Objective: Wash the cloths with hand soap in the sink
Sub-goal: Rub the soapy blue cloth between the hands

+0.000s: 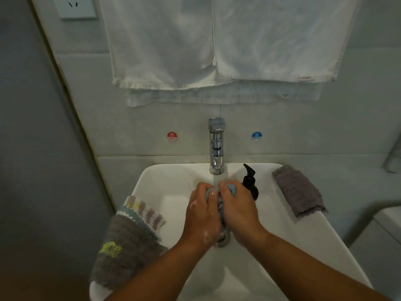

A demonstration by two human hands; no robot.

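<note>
Over the white sink [293,240], my left hand [201,216] and my right hand [238,211] both grip a bunched light-blue cloth [231,188] squeezed between them, just below the chrome faucet [216,146]. Soap suds dot my left hand. A black soap pump bottle [250,181] stands on the rim right behind my right hand. A grey cloth with a striped patterned edge [128,242] drapes over the sink's left rim. A folded grey-purple cloth [298,190] lies on the right rim. The drain [223,241] shows partly beneath my wrists.
Two white towels [217,40] hang on the tiled wall above the faucet. Red hot [172,136] and blue cold [256,136] stickers flank the faucet. A power socket [74,7] sits top left. A grey wall closes in on the left.
</note>
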